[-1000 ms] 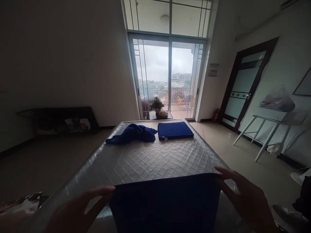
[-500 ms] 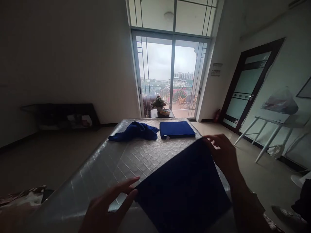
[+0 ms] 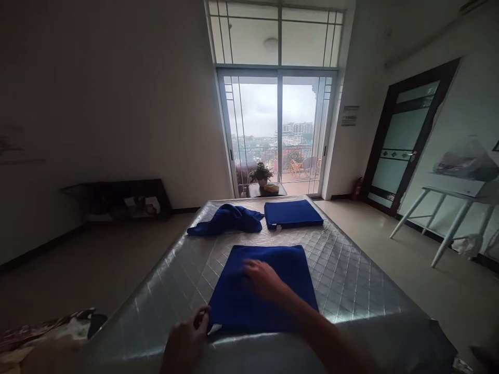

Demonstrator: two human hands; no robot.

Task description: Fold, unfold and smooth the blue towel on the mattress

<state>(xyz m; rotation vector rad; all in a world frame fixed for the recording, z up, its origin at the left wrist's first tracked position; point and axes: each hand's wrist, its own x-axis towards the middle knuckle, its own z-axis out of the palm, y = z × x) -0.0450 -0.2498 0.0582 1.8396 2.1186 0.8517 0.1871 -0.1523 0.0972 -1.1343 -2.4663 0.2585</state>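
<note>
A folded blue towel (image 3: 268, 270) lies flat on the plastic-wrapped mattress (image 3: 343, 275) in front of me. My right hand (image 3: 263, 279) rests palm down on its middle, fingers stretched flat. My left hand (image 3: 187, 340) pinches the towel's near left corner with curled fingers. Farther back lie a crumpled blue towel (image 3: 228, 219) on the left and a neatly folded blue towel (image 3: 293, 213) on the right.
Beyond the mattress a small dark table with a potted plant (image 3: 261, 174) stands before the sliding glass doors (image 3: 278, 130). A low dark shelf (image 3: 117, 200) lines the left wall. A white-legged table (image 3: 452, 208) and a dark door (image 3: 405, 135) are on the right.
The towel that I held up by its edges was folded over and now lies flat. My right hand came down onto its middle and my left hand took its near left corner.
</note>
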